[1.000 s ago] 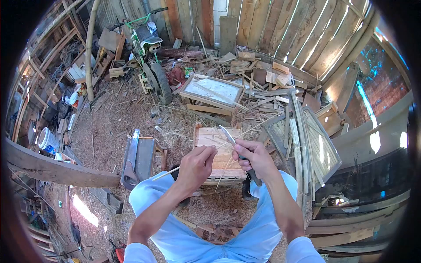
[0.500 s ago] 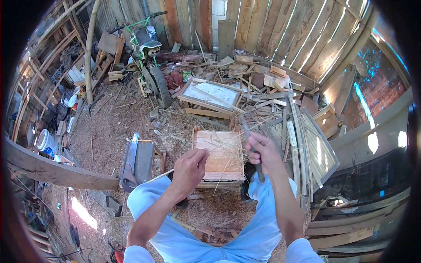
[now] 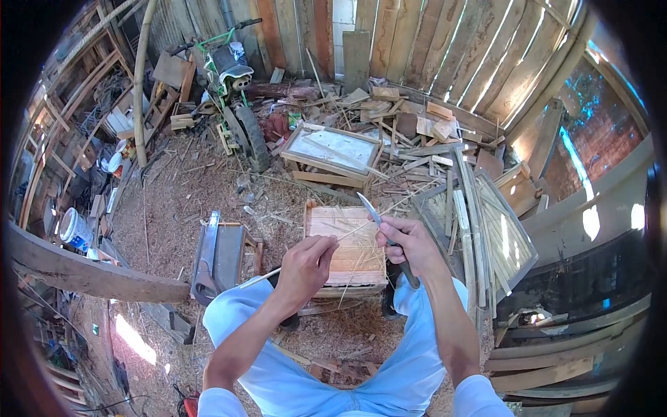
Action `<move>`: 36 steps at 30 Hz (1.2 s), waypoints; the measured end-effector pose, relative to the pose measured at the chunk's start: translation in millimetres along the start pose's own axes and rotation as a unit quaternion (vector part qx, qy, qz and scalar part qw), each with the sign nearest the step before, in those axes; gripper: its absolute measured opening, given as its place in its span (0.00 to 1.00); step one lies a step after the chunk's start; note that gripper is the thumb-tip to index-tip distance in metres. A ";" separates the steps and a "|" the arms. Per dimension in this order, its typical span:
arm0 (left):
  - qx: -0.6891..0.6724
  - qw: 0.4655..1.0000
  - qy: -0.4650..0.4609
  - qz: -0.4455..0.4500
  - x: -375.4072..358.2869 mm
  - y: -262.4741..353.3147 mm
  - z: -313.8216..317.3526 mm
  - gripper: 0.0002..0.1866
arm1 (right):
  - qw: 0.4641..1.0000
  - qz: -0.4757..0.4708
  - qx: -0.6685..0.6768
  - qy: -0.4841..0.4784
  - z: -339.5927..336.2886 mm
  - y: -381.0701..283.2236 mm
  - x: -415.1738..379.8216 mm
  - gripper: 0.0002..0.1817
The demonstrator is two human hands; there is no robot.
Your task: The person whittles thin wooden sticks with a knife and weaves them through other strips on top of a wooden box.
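Observation:
My left hand [image 3: 306, 265] is closed around a thin wooden strip [image 3: 276, 271], which slants from above my left knee up to the right. In my right hand [image 3: 411, 249] is a knife [image 3: 370, 208], its pale blade pointing up and left and its dark handle [image 3: 408, 275] sticking out below the fist. The blade crosses the strip in this view, a short way right of my left fingers. Below both hands stands a low slatted wooden bench [image 3: 340, 266] strewn with thin shavings.
A handsaw [image 3: 206, 260] lies on a small dark-topped stool [image 3: 228, 254] at my left. Ahead is a framed panel [image 3: 330, 149] before a heap of wood scraps [image 3: 417, 125]. Long slats [image 3: 464, 215] lean at the right. A beam [image 3: 97, 264] crosses the left side.
My right hand has moved slightly left and the knife has turned, its tip swinging left and its blade face now showing. My left hand keeps its hold on the strip.

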State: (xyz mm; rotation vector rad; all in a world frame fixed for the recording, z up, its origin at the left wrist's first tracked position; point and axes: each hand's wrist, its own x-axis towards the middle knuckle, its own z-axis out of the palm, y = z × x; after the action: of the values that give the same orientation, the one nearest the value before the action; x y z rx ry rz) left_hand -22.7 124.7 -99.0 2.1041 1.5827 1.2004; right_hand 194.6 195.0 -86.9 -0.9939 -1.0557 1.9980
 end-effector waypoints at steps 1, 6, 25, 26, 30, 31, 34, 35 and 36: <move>-0.005 1.000 0.001 -0.005 -0.3 0.4 0.1 0.04 | 1.000 0.000 -0.001 -0.001 -1.0 0.1 0.2 0.14; -0.006 1.000 -0.001 -0.017 -2.9 -0.3 -2.6 0.03 | 1.000 -0.006 -0.021 0.016 -9.4 4.5 3.9 0.14; -0.026 0.999 0.020 -0.023 0.5 -5.9 -3.6 0.03 | 0.998 -0.051 0.010 -0.023 -2.4 6.3 0.2 0.15; -0.023 0.999 0.021 -0.016 -0.2 -7.2 -2.0 0.03 | 0.999 -0.040 0.001 -0.017 -2.0 5.6 -1.6 0.15; -0.013 1.000 0.016 -0.005 0.2 -5.3 -4.8 0.03 | 0.999 -0.018 0.003 -0.043 -4.5 4.2 -1.4 0.15; -0.014 1.000 0.015 -0.006 -1.8 -4.8 -7.1 0.03 | 0.998 -0.044 0.031 -0.020 -16.3 -1.7 -0.7 0.15; -0.016 0.998 -0.012 -0.052 -2.7 -5.6 -10.8 0.03 | 0.997 -0.064 0.046 0.002 -21.5 -6.2 -0.1 0.15; -0.027 0.998 0.000 -0.049 -2.2 -6.0 -8.1 0.03 | 0.998 -0.054 0.039 0.003 -20.4 -3.6 -1.8 0.15; -0.039 0.998 0.009 -0.046 -2.0 -5.7 -5.1 0.03 | 0.998 -0.045 0.034 -0.004 -11.2 0.1 -3.8 0.15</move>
State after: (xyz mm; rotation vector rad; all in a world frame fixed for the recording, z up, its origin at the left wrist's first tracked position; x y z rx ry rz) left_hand -30.5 123.7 -100.3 1.9544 1.5951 1.2334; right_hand 206.0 196.0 -90.2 -0.8886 -1.0107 1.9533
